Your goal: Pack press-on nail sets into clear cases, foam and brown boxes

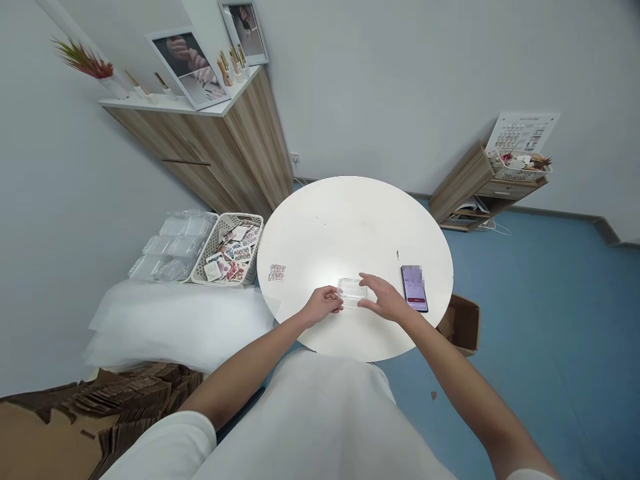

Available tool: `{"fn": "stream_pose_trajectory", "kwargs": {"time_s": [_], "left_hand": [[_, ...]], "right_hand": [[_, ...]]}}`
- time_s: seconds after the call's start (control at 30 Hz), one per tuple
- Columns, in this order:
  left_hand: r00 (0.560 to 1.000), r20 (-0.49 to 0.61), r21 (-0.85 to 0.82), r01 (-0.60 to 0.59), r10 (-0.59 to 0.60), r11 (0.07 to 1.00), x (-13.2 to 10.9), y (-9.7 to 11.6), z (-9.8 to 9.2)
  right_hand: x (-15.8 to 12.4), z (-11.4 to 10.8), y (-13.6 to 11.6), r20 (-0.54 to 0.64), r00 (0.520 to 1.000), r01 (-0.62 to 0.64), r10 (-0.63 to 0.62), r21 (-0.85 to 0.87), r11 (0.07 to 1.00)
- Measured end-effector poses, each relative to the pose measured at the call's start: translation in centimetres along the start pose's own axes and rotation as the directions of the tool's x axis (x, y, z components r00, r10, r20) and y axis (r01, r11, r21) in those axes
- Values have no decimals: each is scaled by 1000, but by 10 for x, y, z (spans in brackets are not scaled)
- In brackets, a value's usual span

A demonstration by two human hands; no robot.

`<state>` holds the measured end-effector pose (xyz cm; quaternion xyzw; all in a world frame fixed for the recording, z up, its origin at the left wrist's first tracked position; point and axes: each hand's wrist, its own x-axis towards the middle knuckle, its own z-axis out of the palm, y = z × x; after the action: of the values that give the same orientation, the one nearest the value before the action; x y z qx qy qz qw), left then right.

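A small clear plastic box (pixel 351 291) lies on the round white table (pixel 350 220), near its front edge. My left hand (pixel 324 305) grips the box's left end with curled fingers. My right hand (pixel 383 298) holds its right end, with the fingers arched over the top. A small sheet of press-on nails (pixel 277 272) lies on the table to the left of my hands. A phone (pixel 415 288) with its screen lit lies just to the right of my right hand.
A white basket (pixel 229 249) full of nail sheets and a stack of clear boxes (pixel 170 253) sit on a white-covered surface to the left. An open cardboard box (pixel 461 323) stands on the blue floor at right. Flat cardboard (pixel 100 400) lies at lower left. Wooden cabinets line the wall.
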<state>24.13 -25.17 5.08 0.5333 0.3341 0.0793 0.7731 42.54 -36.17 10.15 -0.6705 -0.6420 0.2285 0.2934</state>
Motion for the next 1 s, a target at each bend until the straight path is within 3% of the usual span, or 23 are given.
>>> {"fn": "stream_pose_trajectory", "kwargs": {"time_s": [0.07,0.17,0.3,0.4,0.47,0.77,0.93,1.0], "left_hand": [[1000,11,-8,-4,4,1000,-2,-3,0],[999,44,-17,-12,12,1000,-5,-7,1],[997,75,-20,-17,18,1000,-7,-9,2],[997,70,-17,-13,14,1000,-8,-9,3],[999,52,-14,-11,11,1000,-8,-9,3],[1000,7,8,-14,14,1000,-5,-11,9],[998,-36,65,-51,54,997,-5,-16,10],[997,-44,99,-57,62,993,-5,-21,11]], "right_hand": [[4,2,1,-102,983,-142,153,108,984],[12,7,6,-163,901,-338,402,317,886],[19,17,17,58,807,-509,588,574,641],[17,22,24,212,743,-587,635,663,465],[14,23,26,257,725,-605,639,682,411],[-9,26,18,136,806,-508,575,658,556],[-36,43,8,-168,809,-439,563,462,770],[-47,54,6,-223,836,-401,502,376,835]]}}
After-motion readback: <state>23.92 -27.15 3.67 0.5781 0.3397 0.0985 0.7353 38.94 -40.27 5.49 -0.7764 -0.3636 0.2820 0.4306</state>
